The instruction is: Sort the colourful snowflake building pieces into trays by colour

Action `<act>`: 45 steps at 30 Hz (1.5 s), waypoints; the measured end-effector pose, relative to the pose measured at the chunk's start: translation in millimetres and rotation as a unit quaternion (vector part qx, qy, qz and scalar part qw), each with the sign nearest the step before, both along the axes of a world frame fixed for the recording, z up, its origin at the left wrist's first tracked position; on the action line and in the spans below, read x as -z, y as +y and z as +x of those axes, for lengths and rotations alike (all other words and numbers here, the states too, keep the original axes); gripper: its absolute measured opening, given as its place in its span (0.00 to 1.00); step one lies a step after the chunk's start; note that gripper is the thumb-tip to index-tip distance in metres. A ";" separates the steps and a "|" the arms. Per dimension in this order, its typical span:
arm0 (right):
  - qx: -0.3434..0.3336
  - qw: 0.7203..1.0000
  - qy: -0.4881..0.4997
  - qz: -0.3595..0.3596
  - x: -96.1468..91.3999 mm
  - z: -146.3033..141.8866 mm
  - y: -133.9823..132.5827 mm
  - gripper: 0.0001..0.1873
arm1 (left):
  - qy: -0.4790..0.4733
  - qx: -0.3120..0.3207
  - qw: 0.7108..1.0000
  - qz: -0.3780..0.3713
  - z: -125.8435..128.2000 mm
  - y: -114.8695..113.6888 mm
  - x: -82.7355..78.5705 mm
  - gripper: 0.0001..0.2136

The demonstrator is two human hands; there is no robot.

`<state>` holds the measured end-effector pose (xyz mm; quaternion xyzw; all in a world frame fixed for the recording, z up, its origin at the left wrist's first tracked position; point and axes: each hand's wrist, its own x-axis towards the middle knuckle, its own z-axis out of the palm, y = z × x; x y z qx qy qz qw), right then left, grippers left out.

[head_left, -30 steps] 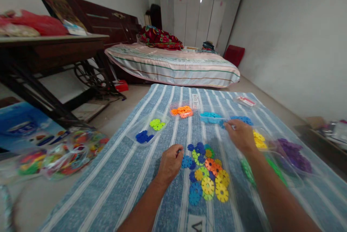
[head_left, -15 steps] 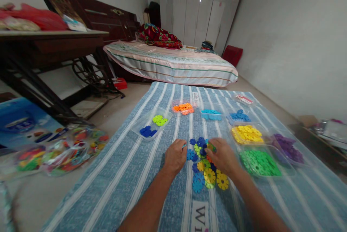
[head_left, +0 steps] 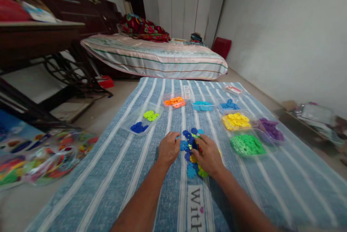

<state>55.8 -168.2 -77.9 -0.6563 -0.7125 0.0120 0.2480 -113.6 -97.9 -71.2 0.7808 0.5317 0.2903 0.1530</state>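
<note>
Dim indoor light, glare on wardrobe (head_left: 179, 5), soft shadows, blurred edges

A home bedroom, shown by bed (head_left: 157, 56) and wardrobe (head_left: 177, 7).

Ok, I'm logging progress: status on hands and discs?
Left hand apparently pinching a blue piece. Right hand at the mixed-colour disc pile. Pile partly hidden by that hand; no other obstruction seen.

Loose discs (head_left: 191, 171) lie on cloth (head_left: 121, 167), partly under right fingers (head_left: 204, 141), right of left fingers (head_left: 173, 138). Tubs (head_left: 135, 115) left, beyond and right of both; bed (head_left: 159, 56) farther beyond.
</note>
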 end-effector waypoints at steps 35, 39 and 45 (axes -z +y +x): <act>-0.011 0.996 0.086 0.006 6.7 -11.7 32.1 0.19 | 0.004 0.015 1.000 0.011 8.3 3.5 -2.1 0.13; -0.029 0.995 0.090 0.013 3.8 -11.0 28.9 0.15 | -0.004 0.024 1.000 0.014 9.1 2.9 -1.0 0.12; -0.011 0.996 0.092 0.013 2.5 -9.0 14.3 0.18 | -0.021 0.027 0.999 0.005 10.5 1.6 -1.7 0.12</act>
